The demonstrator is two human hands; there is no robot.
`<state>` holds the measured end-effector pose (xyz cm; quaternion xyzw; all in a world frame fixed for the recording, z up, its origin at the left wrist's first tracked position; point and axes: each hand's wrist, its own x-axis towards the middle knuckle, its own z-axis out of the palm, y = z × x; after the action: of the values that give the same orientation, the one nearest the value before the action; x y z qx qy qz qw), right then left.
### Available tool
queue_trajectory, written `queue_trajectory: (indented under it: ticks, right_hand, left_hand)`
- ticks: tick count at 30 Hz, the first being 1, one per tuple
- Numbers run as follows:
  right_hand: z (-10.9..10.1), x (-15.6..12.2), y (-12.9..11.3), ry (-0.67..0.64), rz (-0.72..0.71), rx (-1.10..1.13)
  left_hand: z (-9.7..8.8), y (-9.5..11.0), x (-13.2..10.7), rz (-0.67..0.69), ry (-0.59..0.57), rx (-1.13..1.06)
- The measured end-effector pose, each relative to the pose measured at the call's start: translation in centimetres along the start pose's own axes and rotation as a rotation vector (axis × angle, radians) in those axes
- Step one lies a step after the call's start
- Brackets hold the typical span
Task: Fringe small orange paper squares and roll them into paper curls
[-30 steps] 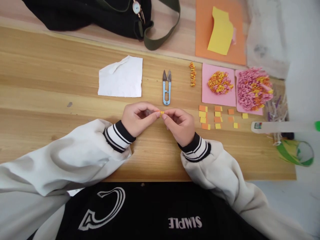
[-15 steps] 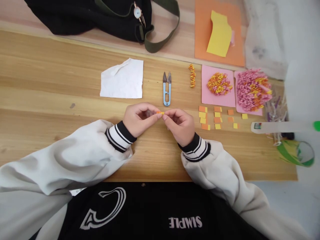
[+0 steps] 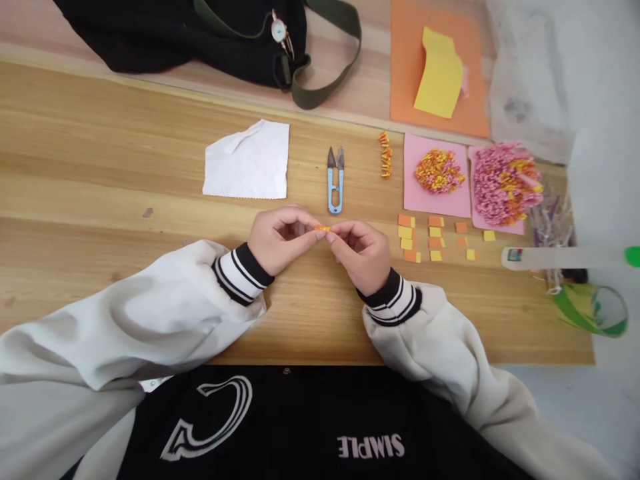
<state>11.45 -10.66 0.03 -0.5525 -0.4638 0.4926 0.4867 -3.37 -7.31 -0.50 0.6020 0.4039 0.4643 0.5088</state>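
Observation:
Between my two hands is a small orange-and-yellow paper piece (image 3: 322, 228), pinched at its ends by thumb and forefinger. My left hand (image 3: 281, 240) is closed on its left side, and my right hand (image 3: 364, 255) is closed at its right end. The fingertips cover part of the paper. Just beyond the hands lie blue-handled thread snips (image 3: 335, 190), blades pointing away from me. To the right, small orange and yellow paper pieces (image 3: 407, 232) are laid out in columns. A row of tiny folded orange and yellow paper bits (image 3: 385, 155) sits farther back.
Pink sheets (image 3: 413, 193) at the right carry heaps of folded paper bits (image 3: 503, 183). A torn white paper (image 3: 246, 167) lies left of the snips. At the back are a black bag (image 3: 200, 40), a watch (image 3: 279, 31) and an orange sheet (image 3: 403, 87). A green-capped tube (image 3: 565, 258) is far right.
The paper between my fingertips now looks flatter and narrower, with slightly shifted fingers. The whole view has moved a little; the things on the table stay in place.

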Motion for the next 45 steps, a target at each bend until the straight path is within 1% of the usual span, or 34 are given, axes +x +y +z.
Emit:
queue_trajectory:
  ticks: [6, 13, 21, 27, 41, 45]
  right_hand:
    - [0.02, -0.11, -0.24, 0.009, -0.053, 0.0]
    - [-0.1, -0.23, -0.44, 0.014, -0.126, -0.037]
    - [-0.47, -0.43, -0.42, 0.024, -0.236, -0.198]
    - [-0.54, -0.32, -0.32, 0.019, -0.233, -0.255]
    - [-0.77, -0.24, -0.52, 0.03, -0.303, -0.347]
    - [-0.77, -0.27, -0.52, 0.024, -0.323, -0.342]
  left_hand:
    - [-0.11, 0.17, 0.09, -0.017, -0.003, -0.007]
    - [-0.02, 0.14, 0.14, 0.005, 0.002, -0.007]
    - [-0.02, 0.41, 0.06, 0.009, -0.02, 0.012]
    - [0.04, 0.48, 0.03, 0.022, -0.037, 0.023]
    - [-0.02, 0.38, 0.03, 0.007, -0.045, 0.035]
    - [-0.02, 0.42, 0.04, -0.002, -0.049, 0.02]
